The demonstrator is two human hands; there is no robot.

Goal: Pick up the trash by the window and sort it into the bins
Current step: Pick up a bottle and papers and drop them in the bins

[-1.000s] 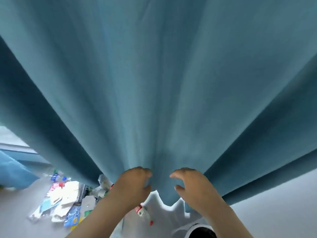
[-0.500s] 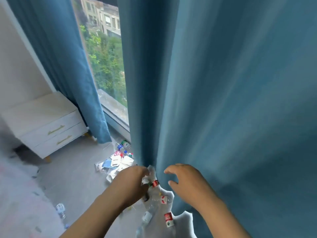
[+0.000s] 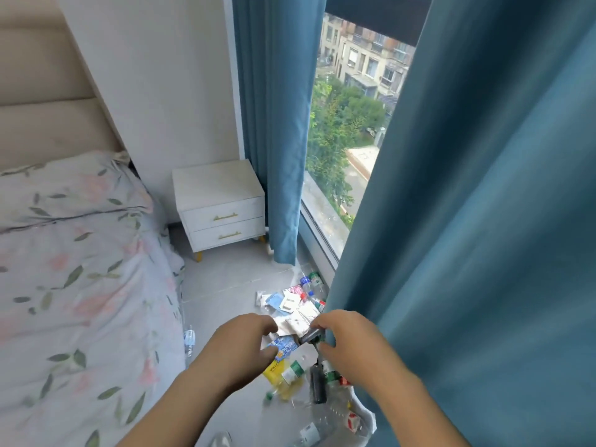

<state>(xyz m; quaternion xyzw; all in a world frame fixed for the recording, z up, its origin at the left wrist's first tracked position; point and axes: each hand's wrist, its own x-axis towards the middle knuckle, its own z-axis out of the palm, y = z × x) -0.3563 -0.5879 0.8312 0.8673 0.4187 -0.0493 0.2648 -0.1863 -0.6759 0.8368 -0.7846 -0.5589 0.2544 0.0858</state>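
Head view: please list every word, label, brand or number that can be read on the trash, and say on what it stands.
Nothing can be read with certainty.
Blue packet: white lettering, blurred.
Yellow packet: dark print, too small.
Bottle: green label, blurred.
Red-white wrapper: print blurred.
No text on the curtain or the nightstand.

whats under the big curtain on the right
Plastic bottles poke out from under the curtain hem beside the window; anything farther back is hidden by the fabric.
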